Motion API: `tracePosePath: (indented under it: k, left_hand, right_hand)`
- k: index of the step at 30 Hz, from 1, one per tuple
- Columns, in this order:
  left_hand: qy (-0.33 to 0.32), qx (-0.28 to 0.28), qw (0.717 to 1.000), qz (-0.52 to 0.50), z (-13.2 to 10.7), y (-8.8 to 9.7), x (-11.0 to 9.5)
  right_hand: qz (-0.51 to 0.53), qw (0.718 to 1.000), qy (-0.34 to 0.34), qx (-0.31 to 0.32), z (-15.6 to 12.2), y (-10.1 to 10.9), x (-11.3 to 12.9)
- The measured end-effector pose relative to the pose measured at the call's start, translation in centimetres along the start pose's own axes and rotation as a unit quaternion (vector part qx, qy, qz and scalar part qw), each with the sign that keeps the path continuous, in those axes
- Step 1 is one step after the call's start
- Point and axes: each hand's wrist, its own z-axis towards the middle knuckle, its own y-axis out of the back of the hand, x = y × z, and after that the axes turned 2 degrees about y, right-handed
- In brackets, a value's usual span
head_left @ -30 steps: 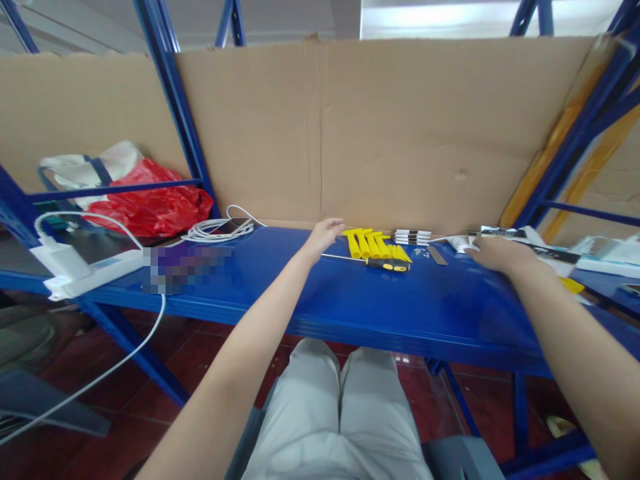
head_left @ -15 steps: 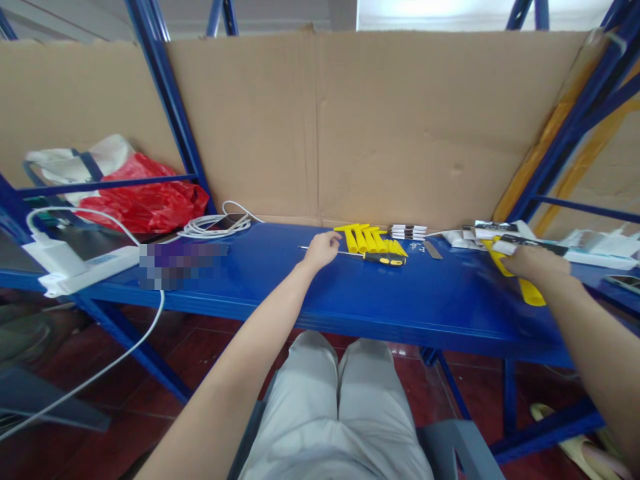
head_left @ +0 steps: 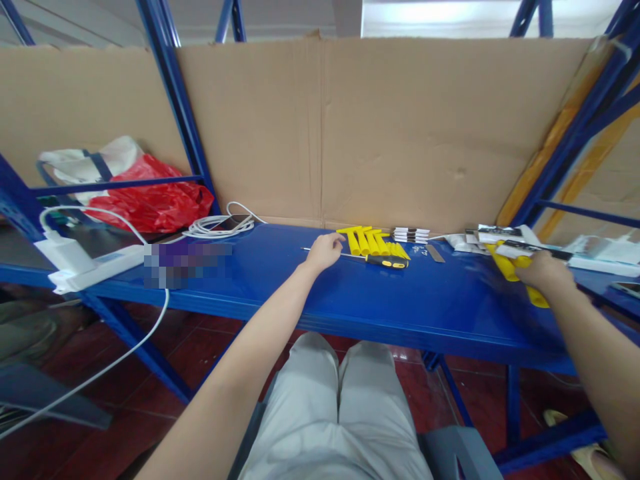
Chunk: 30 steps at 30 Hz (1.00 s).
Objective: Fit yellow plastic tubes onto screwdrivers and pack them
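Note:
My left hand (head_left: 325,251) rests on the table with its fingers loosely bent and apart, lying over the shaft of a screwdriver (head_left: 387,261) with a black and yellow handle. Just right of that hand lies a row of several yellow plastic pieces (head_left: 365,241), wide at one end. Far to the right, my right hand (head_left: 545,272) has its fingers closed around a yellow plastic piece (head_left: 538,297). Another yellow piece (head_left: 504,267) lies beside its fingertips. My palm hides much of what it grips.
Small black-and-white packs (head_left: 411,235) and a flat metal blade (head_left: 435,253) lie right of the yellow row. White packets (head_left: 457,242) are at the right back. A power strip (head_left: 105,267), coiled white cable (head_left: 215,227) and red bag (head_left: 155,193) are at left. Cardboard (head_left: 425,133) stands behind.
My right hand has shifted slightly at the yellow pieces, and more of the one by its fingertips shows. My left hand stays by the screwdriver. The whole view has moved slightly.

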Motion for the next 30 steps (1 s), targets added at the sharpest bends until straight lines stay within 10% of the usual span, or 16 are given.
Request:
tracePosePath:
  k: [6, 12, 22, 30]
  left_hand:
    - [-0.021, -0.005, 0.999, 0.043, -0.3, 0.1, -0.3]
    - [-0.070, -0.023, 0.997, 0.032, -0.3, -0.3, -0.1]
    - [-0.087, -0.021, 0.994, -0.062, -0.1, -0.8, -0.1]
    - [-0.019, -0.046, 0.966, -0.254, 1.0, -1.1, -0.3]
  right_hand:
    - [0.082, 0.996, -0.029, -0.034, -3.1, 3.5, 3.5]
    - [0.103, 0.982, 0.132, -0.083, -5.3, 5.6, 9.9]
    - [0.229, 0.869, 0.437, -0.041, -9.3, 3.2, 22.9]
    - [0.349, 0.836, 0.421, -0.043, -9.2, -0.4, 23.6]
